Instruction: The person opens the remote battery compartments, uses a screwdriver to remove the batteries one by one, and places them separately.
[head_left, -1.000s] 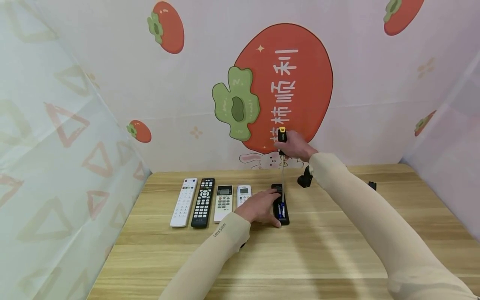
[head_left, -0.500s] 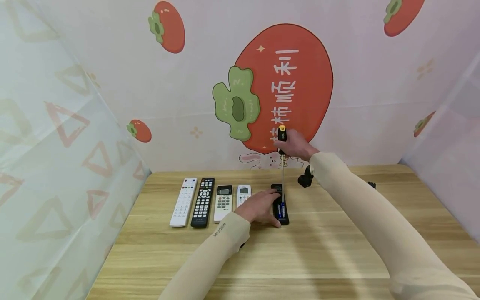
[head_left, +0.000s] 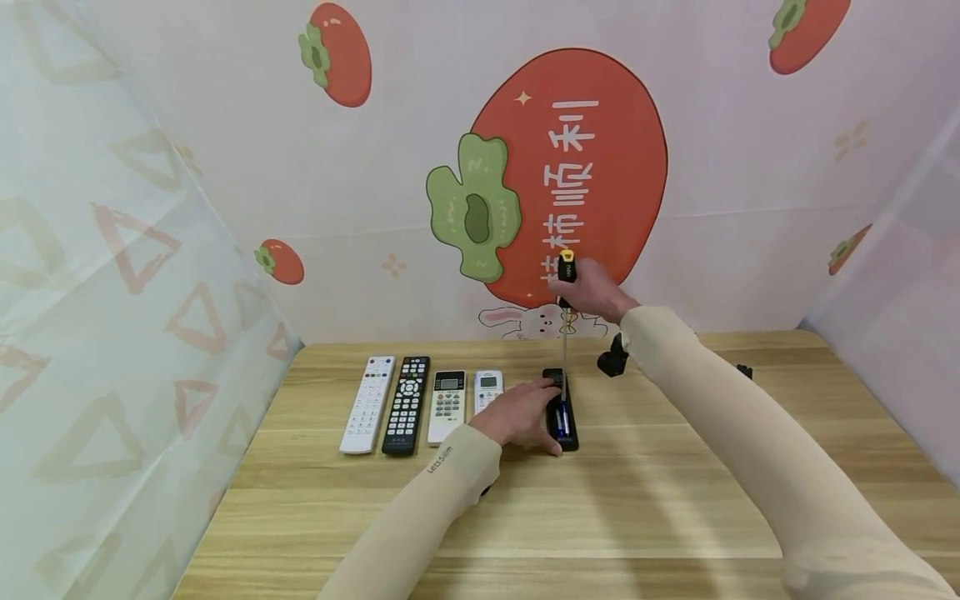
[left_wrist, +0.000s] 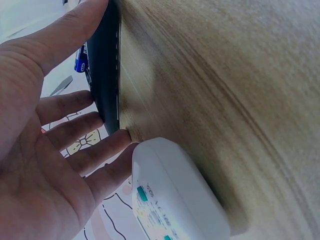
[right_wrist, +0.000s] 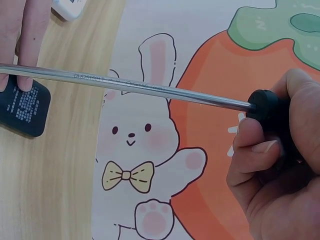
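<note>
A black remote control (head_left: 567, 442) lies face down on the table, its battery compartment uncovered with blue batteries (head_left: 562, 421) inside. My left hand (head_left: 521, 414) steadies it from the left, fingers laid across its far part and thumb at the near corner. In the left wrist view, the spread fingers (left_wrist: 75, 131) reach the side of the remote. My right hand (head_left: 592, 290) grips the black and yellow handle of a screwdriver (right_wrist: 150, 91), held upright above the remote. Its long metal shaft points down into the compartment, the tip close to the batteries' far ends.
Left of the hands lie a white remote (head_left: 367, 406), a black one (head_left: 406, 406), a cream one with a display (head_left: 447, 408) and a smaller white one (head_left: 488, 385), partly covered by my left hand. Black objects (head_left: 612, 358) sit near the back, by the right sleeve.
The screwdriver's tip has shifted slightly left and away from me within the compartment, and its handle slightly right. The left hand and the remote have stayed in place.
</note>
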